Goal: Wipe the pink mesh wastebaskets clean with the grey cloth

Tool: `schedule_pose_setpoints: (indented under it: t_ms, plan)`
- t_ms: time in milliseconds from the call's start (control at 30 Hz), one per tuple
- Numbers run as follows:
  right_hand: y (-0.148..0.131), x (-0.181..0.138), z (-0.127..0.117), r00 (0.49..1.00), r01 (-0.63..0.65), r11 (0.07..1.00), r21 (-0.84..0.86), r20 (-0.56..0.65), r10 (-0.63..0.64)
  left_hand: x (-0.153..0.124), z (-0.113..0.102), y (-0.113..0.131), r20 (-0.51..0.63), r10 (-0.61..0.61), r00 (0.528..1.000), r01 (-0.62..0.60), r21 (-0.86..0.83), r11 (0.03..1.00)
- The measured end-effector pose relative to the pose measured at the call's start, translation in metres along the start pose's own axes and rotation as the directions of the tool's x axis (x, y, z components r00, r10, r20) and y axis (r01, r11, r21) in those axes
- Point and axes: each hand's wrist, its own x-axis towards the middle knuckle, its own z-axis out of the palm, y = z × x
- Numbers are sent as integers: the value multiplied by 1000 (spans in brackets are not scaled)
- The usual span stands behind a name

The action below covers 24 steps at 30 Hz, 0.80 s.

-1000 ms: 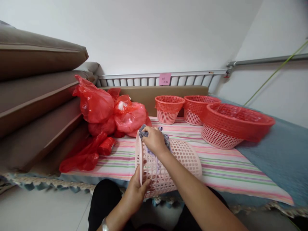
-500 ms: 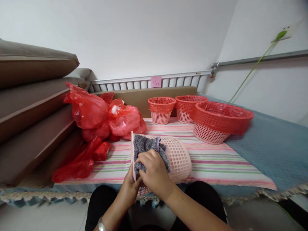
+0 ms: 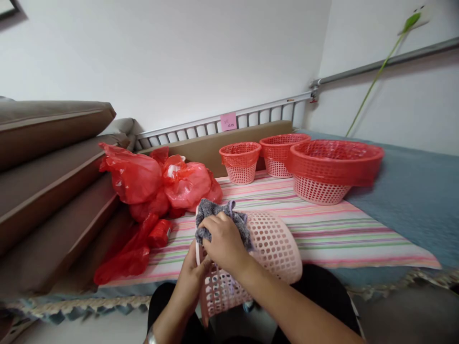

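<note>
A pale pink plastic mesh basket lies on its side at the near edge of the striped cloth, its mouth turned toward me. My right hand presses a grey fuzzy cloth against the basket's rim, fingers closed on it. My left hand grips the rim from below, partly hidden behind the right hand.
Three red-lined mesh baskets stand behind: a small one, a middle one and a large one. Red plastic bags pile at the left against stacked brown cushions. A blue cover lies at right.
The right hand with the grey cloth moved from the basket's top rim down over its mouth and stays there. The basket has tipped closer to me; the camera view shifted.
</note>
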Motion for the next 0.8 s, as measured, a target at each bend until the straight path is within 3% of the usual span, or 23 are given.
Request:
schedule_pose_setpoints:
  t_ms: [133, 200, 333, 633, 733, 800]
  plan:
    - [-5, -26, -10, 1000, 2, 999, 53, 2, -2, -5, 8, 6, 34, 83, 996, -85, 57, 995]
    - [-3, -25, -9, 1000, 9, 999, 33, 14, -10, -12, 3, -1, 36, 52, 998, -56, 112, 992]
    - [7, 5, 0, 999, -41, 998, -37, 12, 41, -28, -8, -15, 41, -107, 993, 102, 116, 988]
    - [26, 67, 25, 969, -201, 971, -131, 116, 216, -55, -10, -23, -14, -129, 992, 129, 52, 990]
    - [33, 75, 13, 975, -215, 973, -83, 42, 219, -58, -8, -30, -47, -150, 988, 147, -55, 988]
    - [41, 74, -8, 976, -212, 977, -30, -50, 210, -58, -6, -34, -70, -184, 980, 177, -101, 979]
